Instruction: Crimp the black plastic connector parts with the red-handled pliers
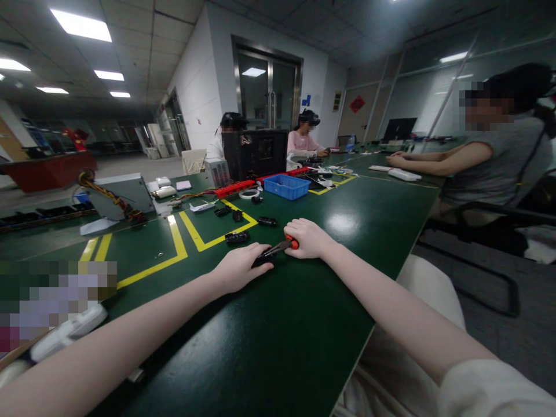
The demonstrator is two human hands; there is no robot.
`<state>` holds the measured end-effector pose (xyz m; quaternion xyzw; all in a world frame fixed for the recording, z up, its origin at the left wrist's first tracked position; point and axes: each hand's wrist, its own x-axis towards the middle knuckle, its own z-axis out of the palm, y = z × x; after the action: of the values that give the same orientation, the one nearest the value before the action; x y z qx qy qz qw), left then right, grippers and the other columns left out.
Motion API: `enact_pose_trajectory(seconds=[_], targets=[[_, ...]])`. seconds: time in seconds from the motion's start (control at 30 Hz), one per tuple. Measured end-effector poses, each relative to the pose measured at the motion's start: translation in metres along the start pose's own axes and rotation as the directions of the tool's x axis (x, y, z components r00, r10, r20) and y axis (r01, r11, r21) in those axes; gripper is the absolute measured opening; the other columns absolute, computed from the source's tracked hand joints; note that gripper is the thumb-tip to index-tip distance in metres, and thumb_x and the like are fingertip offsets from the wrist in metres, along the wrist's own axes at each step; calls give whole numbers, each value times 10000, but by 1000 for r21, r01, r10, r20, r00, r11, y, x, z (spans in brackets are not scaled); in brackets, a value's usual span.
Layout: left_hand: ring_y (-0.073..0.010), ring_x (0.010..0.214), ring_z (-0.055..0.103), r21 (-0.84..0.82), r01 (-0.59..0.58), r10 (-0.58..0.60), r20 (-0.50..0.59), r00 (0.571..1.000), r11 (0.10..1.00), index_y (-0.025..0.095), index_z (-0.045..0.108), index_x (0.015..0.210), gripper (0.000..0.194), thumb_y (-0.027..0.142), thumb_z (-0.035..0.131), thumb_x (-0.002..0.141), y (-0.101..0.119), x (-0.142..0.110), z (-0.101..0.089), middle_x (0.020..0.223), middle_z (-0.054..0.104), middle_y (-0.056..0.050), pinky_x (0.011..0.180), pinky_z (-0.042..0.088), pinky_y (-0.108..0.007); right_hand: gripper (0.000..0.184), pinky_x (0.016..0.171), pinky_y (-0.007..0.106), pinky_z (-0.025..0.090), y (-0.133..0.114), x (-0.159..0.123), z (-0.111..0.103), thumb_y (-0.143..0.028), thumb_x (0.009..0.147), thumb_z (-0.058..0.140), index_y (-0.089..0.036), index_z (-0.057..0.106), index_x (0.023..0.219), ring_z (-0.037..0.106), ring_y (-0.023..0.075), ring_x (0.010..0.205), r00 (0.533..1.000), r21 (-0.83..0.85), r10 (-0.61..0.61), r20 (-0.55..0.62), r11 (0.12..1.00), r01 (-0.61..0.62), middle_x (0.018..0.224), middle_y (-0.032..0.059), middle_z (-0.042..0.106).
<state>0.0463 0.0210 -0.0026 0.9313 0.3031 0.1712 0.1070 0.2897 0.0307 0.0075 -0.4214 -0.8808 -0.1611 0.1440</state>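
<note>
Bare forearms (165, 322) angled inward, left grip (238, 267) pinched, right grip (308, 238) curled tight

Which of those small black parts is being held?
The black part in the left hand, where the orange-handled metal pliers in the right hand reach it; the other small black parts lie loose on the glossy green tabletop.

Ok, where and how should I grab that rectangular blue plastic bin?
I'd pinch the bin by its near rim from your side, with the right hand once its orange-handled metal pliers are down: that upright wall faces you, while a long red strip lies behind.
</note>
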Motion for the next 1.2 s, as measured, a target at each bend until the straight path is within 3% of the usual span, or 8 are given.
enact_pose_trajectory(seconds=[0.4, 0.63, 0.9, 1.2], targets=[[-230, 947, 630, 9, -6, 6, -20, 1000, 1000, 191, 534, 1236, 374, 375, 510, 911, 1, 0, 1, 1081, 644, -62, 819, 494, -334, 199, 686, 296, 322, 0, 1, 0, -361, 713, 601, -191, 497, 718, 492, 186, 744, 1000, -8, 3, 15, 1000, -3, 754, 47, 569], [-225, 974, 614, 37, 0, 2, -40, 999, 999, 194, 437, 1365, 474, 377, 490, 931, 0, 1, 2, 1080, 617, -69, 831, 487, -325, 186, 683, 296, 324, 2, 1, 0, -354, 714, 590, -192, 500, 713, 493, 188, 739, 1000, -16, 10, -13, 1000, -10, 744, 48, 567], [-221, 990, 596, 46, -4, 7, -63, 998, 999, 214, 414, 1382, 480, 372, 488, 935, -3, 0, 6, 1088, 590, -60, 837, 484, -332, 197, 675, 295, 310, 3, 1, 0, -366, 713, 590, -190, 502, 713, 482, 185, 737, 999, -15, 0, -47, 1000, -1, 750, 50, 563], [-223, 963, 568, 36, -42, 44, -48, 998, 998, 197, 564, 1205, 337, 367, 498, 921, 2, 1, 2, 1043, 581, -71, 877, 479, -358, 186, 687, 303, 291, 4, 1, 0, -359, 724, 583, -184, 524, 742, 481, 192, 760, 999, -8, -25, -33, 1000, 25, 781, 61, 575]])
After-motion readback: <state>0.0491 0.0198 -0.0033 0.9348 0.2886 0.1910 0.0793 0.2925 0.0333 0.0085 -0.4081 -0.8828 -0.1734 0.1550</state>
